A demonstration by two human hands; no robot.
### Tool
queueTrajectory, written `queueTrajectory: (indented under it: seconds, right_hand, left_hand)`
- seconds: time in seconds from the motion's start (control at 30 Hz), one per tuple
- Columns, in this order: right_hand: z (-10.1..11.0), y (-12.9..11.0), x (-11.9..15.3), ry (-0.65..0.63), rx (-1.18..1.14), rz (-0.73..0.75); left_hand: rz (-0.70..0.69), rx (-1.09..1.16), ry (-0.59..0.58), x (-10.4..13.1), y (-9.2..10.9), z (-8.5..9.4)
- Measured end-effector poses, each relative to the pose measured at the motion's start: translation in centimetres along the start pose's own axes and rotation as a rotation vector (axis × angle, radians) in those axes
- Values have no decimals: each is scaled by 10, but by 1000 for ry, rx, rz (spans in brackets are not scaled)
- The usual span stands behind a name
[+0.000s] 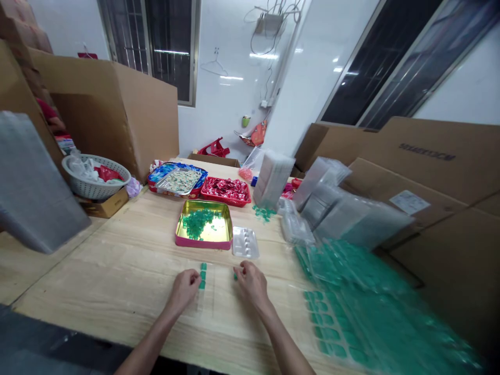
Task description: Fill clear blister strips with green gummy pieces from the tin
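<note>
A clear plastic tray (210,297) lies flat on the wooden table, with several green pieces (203,275) in a column along its left side. My left hand (186,289) is at that column, thumb and fingertips pinched together beside the green pieces; whatever is between them is too small to make out. To the right of the tray, my right hand (252,281) has its fingers closed on a small green piece (235,276). Beyond both hands stands a pink-rimmed tin (203,244) with a gold inside, holding loose green pieces (198,223). A white blister tray (245,242) sits beside the tin.
Green-filled trays (344,312) spread over the table's right side, with stacked clear trays (332,208) behind. Red packets fill a red tray (225,191) beyond the tin. A basket (96,179) stands at left, near a grey stack (35,192). Cardboard boxes (148,114) border the table.
</note>
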State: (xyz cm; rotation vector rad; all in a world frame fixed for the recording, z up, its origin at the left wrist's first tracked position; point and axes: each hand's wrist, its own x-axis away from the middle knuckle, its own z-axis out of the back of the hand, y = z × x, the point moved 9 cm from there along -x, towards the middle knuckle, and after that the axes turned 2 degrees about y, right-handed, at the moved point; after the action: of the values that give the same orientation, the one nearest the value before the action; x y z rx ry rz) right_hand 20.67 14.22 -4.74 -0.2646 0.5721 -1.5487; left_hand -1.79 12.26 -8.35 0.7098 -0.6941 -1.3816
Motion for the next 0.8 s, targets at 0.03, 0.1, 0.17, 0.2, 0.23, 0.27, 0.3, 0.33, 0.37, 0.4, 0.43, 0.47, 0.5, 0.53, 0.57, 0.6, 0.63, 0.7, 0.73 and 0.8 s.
queueTrajectory:
  seconds: [0.03,0.1,0.17,0.2,0.23,0.27,0.3,0.33,0.37,0.4,0.43,0.47,0.5,0.53,0.57,0.6,0.63,0.7,0.73,0.8]
  right_hand:
    - [1,8,-3,-8,33,-33]
    - [-3,15,-7,-42,-39,-62]
    - [-11,10,-9,-90,-198,-49]
    - [-16,4,-8,-131,-317,-41]
    - [-22,-3,-6,-185,-461,-35]
    - [-26,-12,-2,-243,-620,-29]
    - [-28,-23,2,-298,-786,-25]
    - [-29,-33,7,-349,-949,-23]
    - [-29,-43,11,-392,-1078,-22]
    - [-28,-51,16,-425,-1155,-19]
    - [-27,-58,20,-449,-1200,-20]
    - [-27,-63,24,-472,-1227,-23]
    - [-27,-67,26,-489,-1246,-27]
    - [-28,-70,29,-503,-1262,-29]
    - [-29,-72,30,-514,-1277,-29]
    - [-31,-74,31,-521,-1289,-25]
    - [-32,-75,32,-526,-1298,-19]
    - [-34,-77,33,-526,-1306,-6]
    - [-35,-78,33,-523,-1310,-1]
    - [-35,-81,34,-514,-1319,12]
  left_hand:
    - [-7,15,18,1,2,3]
    - [-18,55,89,3,6,12]
    - [-27,124,175,6,14,23]
    - [-32,178,202,8,19,27]
    - [-29,247,206,10,24,28]
    - [-11,333,178,11,29,27]
    - [22,438,125,13,33,22]
    - [65,555,55,14,37,15]
    - [107,674,-19,17,42,8]
    - [140,781,-83,19,47,1]
    - [161,865,-128,22,51,-3]
    - [171,923,-151,24,53,-6]
    - [178,956,-158,25,53,-7]
    - [186,975,-157,26,52,-7]
    - [196,988,-154,27,50,-6]
    - [207,1001,-156,28,47,-6]
    - [219,1018,-165,29,45,-6]
    - [253,1067,-205,31,43,-8]
    - [279,1096,-235,32,42,-10]
    - [345,1146,-304,35,42,-14]
